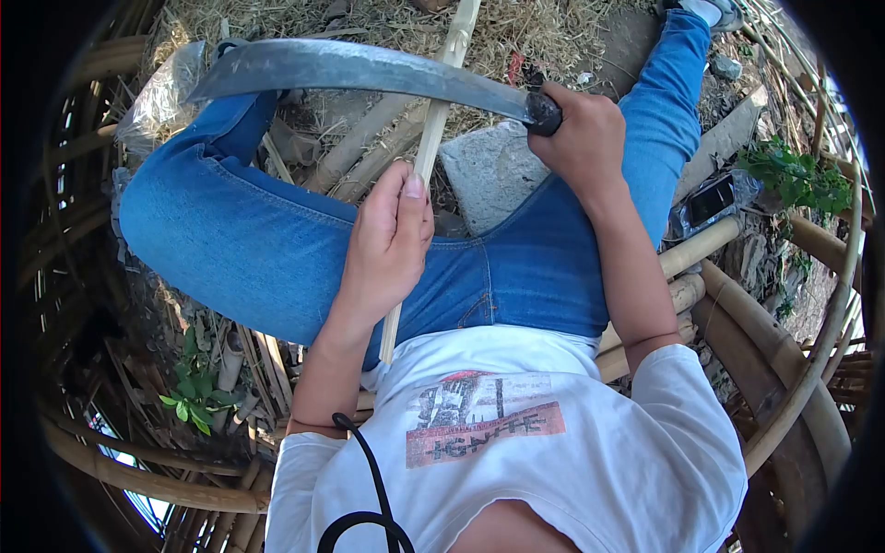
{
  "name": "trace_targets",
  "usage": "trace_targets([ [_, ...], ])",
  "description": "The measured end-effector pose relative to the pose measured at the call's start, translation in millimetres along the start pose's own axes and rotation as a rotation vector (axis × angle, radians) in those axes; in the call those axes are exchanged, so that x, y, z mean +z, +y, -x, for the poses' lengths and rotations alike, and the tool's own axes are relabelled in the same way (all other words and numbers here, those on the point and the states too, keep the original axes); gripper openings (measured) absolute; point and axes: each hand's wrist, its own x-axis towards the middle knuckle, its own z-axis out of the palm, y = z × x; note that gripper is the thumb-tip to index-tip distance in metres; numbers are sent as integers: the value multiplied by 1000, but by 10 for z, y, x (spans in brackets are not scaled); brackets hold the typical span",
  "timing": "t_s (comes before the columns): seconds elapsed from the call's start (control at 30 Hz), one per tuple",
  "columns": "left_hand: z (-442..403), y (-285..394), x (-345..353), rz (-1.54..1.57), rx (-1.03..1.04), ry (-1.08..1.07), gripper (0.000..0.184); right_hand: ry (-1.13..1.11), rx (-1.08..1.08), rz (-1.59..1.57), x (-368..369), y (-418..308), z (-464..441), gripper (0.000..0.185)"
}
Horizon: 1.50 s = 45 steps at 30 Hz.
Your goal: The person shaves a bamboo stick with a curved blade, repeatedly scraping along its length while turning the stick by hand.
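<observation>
My left hand point(392, 226) is closed around a long pale strip of split bamboo point(426, 147), thumb laid along it. The strip runs from my waist up past the top edge of the view. In my right hand point(585, 134) is the dark handle of a machete point(332, 69), gripped tightly. Its long curved blade points left and crosses over the strip above my left hand; whether the edge touches the strip I cannot tell. Below the crossing, between my legs, lies a grey stone block point(493, 170).
Straw and shavings point(572, 41) cover the ground ahead. Clear plastic point(166, 97) lies by my bent left knee. A phone point(710, 201) in a plastic wrapper rests at right, near a green plant point(797, 175). Bamboo poles point(701, 247) and curved bamboo rails point(157, 484) surround me.
</observation>
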Motion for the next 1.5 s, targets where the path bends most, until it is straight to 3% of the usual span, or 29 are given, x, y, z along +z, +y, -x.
trace_targets([
  [0.07,-35,100,23,58,-30,-43,28,75,109,48,-53,183,-71,17],
  [0.17,-26,88,25,32,-10,-60,29,134,84,56,-68,198,-50,14],
  [0.6,0,251,11,280,-269,-58,27,-41,-34,20,-47,-20,67,19],
  [0.9,-28,210,29,288,-104,-180,29,202,80,131,-62,207,-77,13],
  [1.1,10,211,-6,351,-220,-139,31,85,71,123,-49,140,-27,12],
  [1.5,-27,188,15,291,-185,-103,32,-30,-26,-23,-66,-53,86,18],
])
